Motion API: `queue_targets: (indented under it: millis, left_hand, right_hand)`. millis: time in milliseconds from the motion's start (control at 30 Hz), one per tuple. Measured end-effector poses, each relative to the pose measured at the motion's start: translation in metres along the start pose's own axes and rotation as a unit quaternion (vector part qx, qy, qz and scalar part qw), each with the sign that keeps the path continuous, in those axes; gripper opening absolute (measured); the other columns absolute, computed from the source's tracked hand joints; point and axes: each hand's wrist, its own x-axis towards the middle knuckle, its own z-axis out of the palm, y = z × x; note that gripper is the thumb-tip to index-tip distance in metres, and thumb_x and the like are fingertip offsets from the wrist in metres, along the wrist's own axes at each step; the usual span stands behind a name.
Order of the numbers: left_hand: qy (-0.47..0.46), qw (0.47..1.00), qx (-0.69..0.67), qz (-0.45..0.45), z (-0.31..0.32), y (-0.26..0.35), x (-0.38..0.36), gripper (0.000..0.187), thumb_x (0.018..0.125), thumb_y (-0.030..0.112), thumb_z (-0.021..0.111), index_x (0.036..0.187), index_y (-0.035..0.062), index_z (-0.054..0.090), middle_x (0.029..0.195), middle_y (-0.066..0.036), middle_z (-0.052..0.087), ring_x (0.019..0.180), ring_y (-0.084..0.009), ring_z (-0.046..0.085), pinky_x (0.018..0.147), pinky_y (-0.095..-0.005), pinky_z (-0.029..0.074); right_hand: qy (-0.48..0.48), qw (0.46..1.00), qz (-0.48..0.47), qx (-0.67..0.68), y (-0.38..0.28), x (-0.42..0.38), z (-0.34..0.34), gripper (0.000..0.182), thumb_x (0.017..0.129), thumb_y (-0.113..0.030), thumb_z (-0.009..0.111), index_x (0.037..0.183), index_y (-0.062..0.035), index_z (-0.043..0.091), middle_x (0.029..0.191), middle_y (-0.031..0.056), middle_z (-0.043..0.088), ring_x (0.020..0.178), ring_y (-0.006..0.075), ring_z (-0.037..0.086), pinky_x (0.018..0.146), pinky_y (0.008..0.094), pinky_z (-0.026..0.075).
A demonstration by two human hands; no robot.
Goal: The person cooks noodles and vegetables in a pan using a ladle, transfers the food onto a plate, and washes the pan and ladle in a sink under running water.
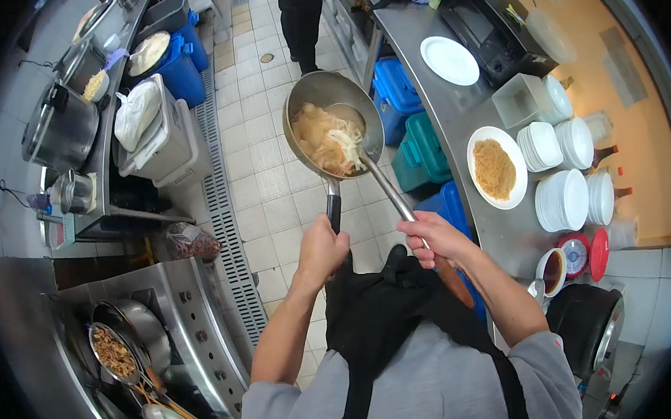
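- Fingers of the left hand (321, 246) are wrapped closed around the black handle of a round steel pan (333, 123), held out level over the tiled floor so the food stays in.
- Fingers of the right hand (437, 238) are clamped around the wooden-handled steel ladle (379, 172), whose bowl rests inside the pan against the pale noodles and sliced vegetables (327, 142), seemingly to steady or scoop them.
- Far left, a steel stove (196, 310) holds a strainer of browned bits (114, 351), within easy reach.
- Behind it, a lidded steel pot (58, 130) sits on a side surface.
- At right, a long steel surface (490, 231) carries a white plate of orange-brown noodles (496, 167), near the pan, probably for serving.
- Beside it stand stacks of clean white plates (565, 195).
- Further right, a cup of dark liquid (553, 271).
- No brand, label or writing can be read anywhere.
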Motion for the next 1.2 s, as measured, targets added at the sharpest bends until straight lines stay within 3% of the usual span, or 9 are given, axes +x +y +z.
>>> queue_targets:
  millis: [167, 333, 533, 600, 833, 933, 1033, 1133, 1200]
  left_hand:
    - [0.008, 0.998, 0.06, 0.021, 0.008, 0.004, 0.011, 0.022, 0.08, 0.013, 0.064, 0.086, -0.0047, 0.052, 0.071, -0.028, 0.063, 0.07, -0.0484, 0.064, 0.068, -0.0545, 0.051]
    - [0.015, 0.995, 0.092, 0.035, 0.003, -0.001, 0.006, 0.021, 0.08, 0.012, 0.063, 0.087, -0.0049, 0.052, 0.076, -0.031, 0.064, 0.076, -0.0508, 0.065, 0.072, -0.0572, 0.051]
    - [0.0, 0.997, 0.066, 0.027, 0.009, -0.007, 0.009, 0.023, 0.079, 0.014, 0.065, 0.088, -0.0033, 0.052, 0.069, -0.025, 0.061, 0.068, -0.0476, 0.063, 0.067, -0.0524, 0.051]
    - [-0.017, 0.999, 0.041, 0.017, 0.002, -0.002, 0.002, 0.023, 0.079, 0.015, 0.065, 0.086, -0.002, 0.052, 0.064, -0.018, 0.059, 0.06, -0.0389, 0.063, 0.061, -0.0459, 0.051]
    - [-0.059, 0.998, -0.034, -0.015, 0.004, 0.014, -0.002, 0.016, 0.081, 0.013, 0.062, 0.081, 0.0029, 0.05, 0.059, -0.007, 0.057, 0.05, -0.0183, 0.06, 0.047, -0.0351, 0.048]
    - [-0.068, 0.996, -0.057, -0.033, 0.009, 0.03, -0.004, 0.019, 0.079, 0.016, 0.064, 0.08, 0.0004, 0.053, 0.06, -0.011, 0.055, 0.055, -0.0252, 0.057, 0.056, -0.041, 0.046]
    - [-0.09, 0.993, -0.065, -0.027, 0.018, 0.04, -0.002, 0.019, 0.079, 0.016, 0.064, 0.08, 0.0007, 0.053, 0.061, -0.01, 0.055, 0.056, -0.0241, 0.056, 0.056, -0.04, 0.046]
    - [-0.116, 0.991, -0.06, -0.015, 0.023, 0.056, 0.006, 0.019, 0.079, 0.016, 0.064, 0.08, 0.0003, 0.052, 0.061, -0.01, 0.054, 0.057, -0.024, 0.056, 0.057, -0.04, 0.046]
    - [-0.129, 0.989, -0.068, 0.0, 0.034, 0.048, 0.014, 0.018, 0.079, 0.015, 0.063, 0.08, 0.0003, 0.052, 0.06, -0.009, 0.055, 0.056, -0.0225, 0.057, 0.055, -0.0389, 0.047]
  right_hand:
    - [-0.025, 0.996, -0.004, 0.08, -0.005, 0.015, 0.002, 0.016, 0.101, -0.023, 0.062, 0.097, -0.0128, 0.05, 0.062, -0.0054, 0.042, 0.04, 0.0038, 0.038, 0.034, 0.0246, 0.03]
    - [-0.165, 0.961, 0.01, 0.223, 0.006, 0.018, -0.027, 0.009, 0.102, -0.021, 0.058, 0.101, -0.0124, 0.054, 0.061, -0.0065, 0.04, 0.04, 0.0029, 0.037, 0.033, 0.0228, 0.03]
    - [-0.196, 0.911, 0.042, 0.359, 0.016, 0.043, -0.031, 0.015, 0.107, -0.018, 0.044, 0.11, -0.0086, 0.055, 0.063, -0.0045, 0.044, 0.036, 0.0049, 0.039, 0.029, 0.0244, 0.034]
    - [-0.257, 0.869, 0.049, 0.42, 0.02, 0.036, -0.044, 0.015, 0.107, -0.018, 0.044, 0.11, -0.0071, 0.054, 0.063, -0.0042, 0.045, 0.037, 0.0056, 0.04, 0.029, 0.0252, 0.039]
    - [-0.174, 0.911, 0.017, 0.373, 0.025, -0.019, -0.062, 0.014, 0.106, -0.017, 0.044, 0.108, -0.0074, 0.054, 0.062, -0.0049, 0.044, 0.036, 0.0052, 0.041, 0.029, 0.0251, 0.04]
    - [-0.149, 0.919, -0.006, 0.365, 0.03, -0.039, -0.072, 0.012, 0.106, -0.017, 0.045, 0.106, -0.0086, 0.054, 0.061, -0.0054, 0.044, 0.035, 0.0045, 0.04, 0.028, 0.0245, 0.039]
    - [-0.12, 0.937, -0.039, 0.325, 0.032, -0.057, -0.076, 0.011, 0.103, -0.021, 0.055, 0.095, -0.0141, 0.053, 0.061, -0.0095, 0.04, 0.038, 0.0006, 0.036, 0.029, 0.0202, 0.03]
    - [-0.044, 0.956, -0.078, 0.281, 0.027, -0.068, -0.07, 0.012, 0.102, -0.021, 0.055, 0.092, -0.0149, 0.052, 0.061, -0.0099, 0.04, 0.037, 0.0004, 0.035, 0.029, 0.0203, 0.03]
    - [-0.048, 0.949, -0.088, 0.299, 0.027, -0.072, -0.074, 0.011, 0.102, -0.021, 0.055, 0.093, -0.0149, 0.052, 0.061, -0.0101, 0.04, 0.037, 0.0003, 0.035, 0.029, 0.0204, 0.03]
